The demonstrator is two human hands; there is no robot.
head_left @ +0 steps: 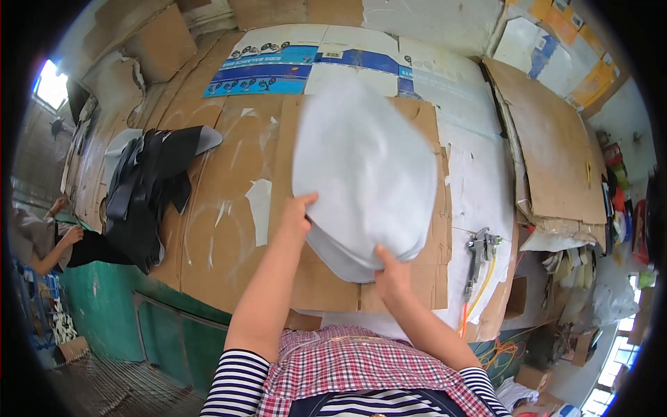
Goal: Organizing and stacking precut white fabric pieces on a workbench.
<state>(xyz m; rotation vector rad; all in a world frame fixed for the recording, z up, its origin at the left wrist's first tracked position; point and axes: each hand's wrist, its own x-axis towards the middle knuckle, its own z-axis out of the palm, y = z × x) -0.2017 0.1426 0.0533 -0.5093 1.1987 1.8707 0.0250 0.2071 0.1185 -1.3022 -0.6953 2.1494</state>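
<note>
Pale grey sheets (365, 174) — a stack of soft, rounded pieces, the top one lifted and tilted up toward twelve o'clock — sit near the middle of the bench (222, 236), which is covered in flattened brown cardboard. The person's left hand (295, 215) holds the stack's edge at about nine o'clock, its grip closed on the material with the thumb on top. The right hand (392, 274) pinches the lower rim at about five o'clock, fingers tucked under and thumb pressed on the upper sheet, so that grip is clamped on the stack too.

At nine o'clock from the stack, well apart, lies a heap of black fabric pieces (149, 187), partly draped over the bench's near edge. At three o'clock, just off the cardboard, a metal spray gun (479, 250) rests with a yellow hose (483, 285) trailing down from it. At twelve o'clock lies a flattened blue-and-white printed carton (278, 66). More cardboard sheets (552, 167) lean at two o'clock. Far over at nine o'clock another person's arm (52, 247) shows — away from the bench.
</note>
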